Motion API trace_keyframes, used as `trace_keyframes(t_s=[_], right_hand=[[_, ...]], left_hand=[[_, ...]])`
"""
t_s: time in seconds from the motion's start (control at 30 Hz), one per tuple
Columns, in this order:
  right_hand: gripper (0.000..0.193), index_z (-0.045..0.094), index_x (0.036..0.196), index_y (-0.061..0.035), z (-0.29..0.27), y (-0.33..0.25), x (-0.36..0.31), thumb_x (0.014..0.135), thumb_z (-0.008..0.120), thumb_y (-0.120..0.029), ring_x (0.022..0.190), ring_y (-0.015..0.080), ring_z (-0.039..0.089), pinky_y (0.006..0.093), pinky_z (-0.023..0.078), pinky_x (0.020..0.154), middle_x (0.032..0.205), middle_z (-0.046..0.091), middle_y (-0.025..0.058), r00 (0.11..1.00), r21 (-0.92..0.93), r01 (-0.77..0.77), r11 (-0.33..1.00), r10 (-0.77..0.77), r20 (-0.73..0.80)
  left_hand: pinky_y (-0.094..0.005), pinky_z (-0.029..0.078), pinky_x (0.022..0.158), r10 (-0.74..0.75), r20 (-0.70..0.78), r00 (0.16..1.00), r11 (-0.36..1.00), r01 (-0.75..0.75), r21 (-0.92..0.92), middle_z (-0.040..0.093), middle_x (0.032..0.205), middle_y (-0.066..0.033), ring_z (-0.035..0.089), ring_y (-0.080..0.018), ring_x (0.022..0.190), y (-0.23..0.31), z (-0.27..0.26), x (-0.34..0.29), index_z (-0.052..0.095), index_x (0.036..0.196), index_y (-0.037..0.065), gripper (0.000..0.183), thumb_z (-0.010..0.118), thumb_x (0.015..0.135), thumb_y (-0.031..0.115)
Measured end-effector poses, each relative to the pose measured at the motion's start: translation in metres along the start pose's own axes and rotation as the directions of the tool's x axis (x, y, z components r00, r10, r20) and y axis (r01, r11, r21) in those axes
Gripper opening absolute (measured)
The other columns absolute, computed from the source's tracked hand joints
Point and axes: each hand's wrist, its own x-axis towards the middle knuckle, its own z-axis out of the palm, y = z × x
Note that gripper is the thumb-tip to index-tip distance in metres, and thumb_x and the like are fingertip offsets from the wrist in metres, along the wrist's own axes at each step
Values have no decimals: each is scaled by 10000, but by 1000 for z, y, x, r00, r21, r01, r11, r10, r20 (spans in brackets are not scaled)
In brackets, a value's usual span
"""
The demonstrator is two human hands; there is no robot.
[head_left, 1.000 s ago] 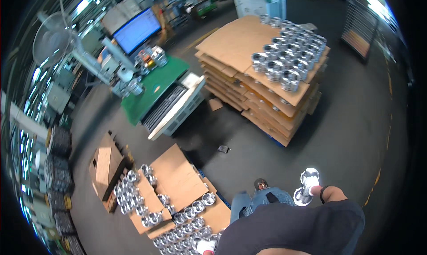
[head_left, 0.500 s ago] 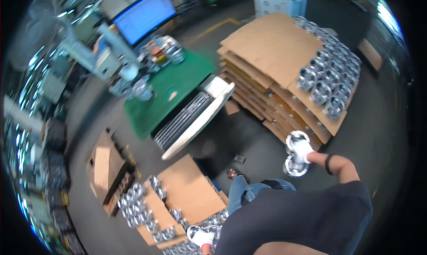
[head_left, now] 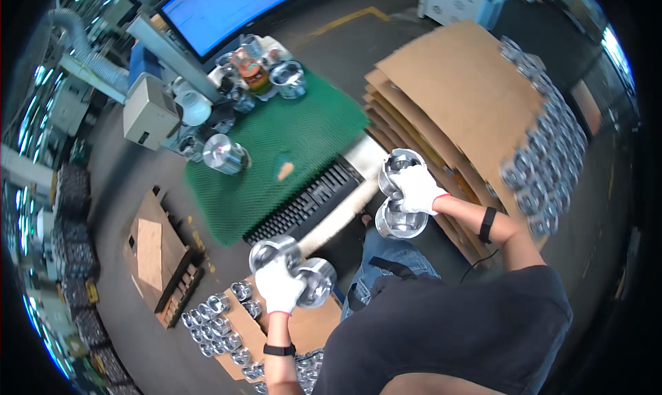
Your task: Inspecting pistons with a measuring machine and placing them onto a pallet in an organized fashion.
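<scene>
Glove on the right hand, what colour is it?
The glove is white, reddish at its wrist edge; best seen in the head view.

- The floor [head_left: 114, 257] is dark grey, and a yellow line [head_left: 345, 21] is painted on it.
- A desk is covered by a green mat [head_left: 307, 123]; behind it stands a blue-lit monitor [head_left: 227, 12].
- Farther away is a white cabinet [head_left: 456, 7] with green top.
- At the right edge, there is one bright opening [head_left: 616, 54], window or door, I cannot tell.
</scene>
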Motion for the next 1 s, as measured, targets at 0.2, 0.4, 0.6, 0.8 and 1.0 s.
trace_keyframes(t_s=[0.2, 0.4, 0.6, 0.8, 1.0], right_hand=[[320, 660, 950, -64, -6, 9, 157, 662, 695, -199, 747, 379, 648, 492, 508, 728, 800, 660, 207, 988, -52, 155, 987, -154, 17], [258, 672, 1018, -77, -18, 18, 280, 789, 628, -188, 860, 320, 609, 446, 433, 797, 906, 652, 169, 968, -108, 246, 963, -250, -21], [285, 664, 1036, -74, 4, 30, 351, 769, 613, -161, 879, 319, 602, 445, 434, 806, 905, 646, 158, 954, -109, 262, 959, -275, -123], [585, 574, 1254, -30, 7, 29, 357, 703, 705, -176, 951, 359, 568, 474, 431, 866, 991, 604, 187, 952, -95, 268, 959, -279, -123], [622, 568, 1237, -17, -35, -4, 336, 659, 719, -188, 982, 349, 569, 475, 446, 890, 1036, 607, 174, 896, -106, 345, 933, -361, -257]], left_hand=[[-440, 533, 734, 164, -28, 986, 985, -163, 60, 684, 808, -166, 669, -348, 768, 39, -25, 178, 699, 923, 69, 366, 724, 613, 262], [-445, 479, 810, 218, 74, 973, 965, -226, 133, 682, 931, -171, 644, -339, 882, 45, -8, 327, 704, 1028, 78, 406, 728, 653, 231], [-432, 466, 812, 231, 234, 945, 940, -278, 196, 680, 930, -157, 645, -334, 888, 45, 2, 418, 710, 1025, 94, 359, 674, 671, 144], [-451, 434, 851, 309, 216, 926, 926, -345, 156, 653, 1032, -174, 610, -334, 996, 28, 16, 424, 604, 1250, 49, 564, 693, 706, 169], [-453, 440, 893, 226, -140, 964, 970, -237, -61, 590, 1128, -180, 563, -359, 1053, 39, -13, 367, 555, 1207, 31, 599, 702, 638, 145]])
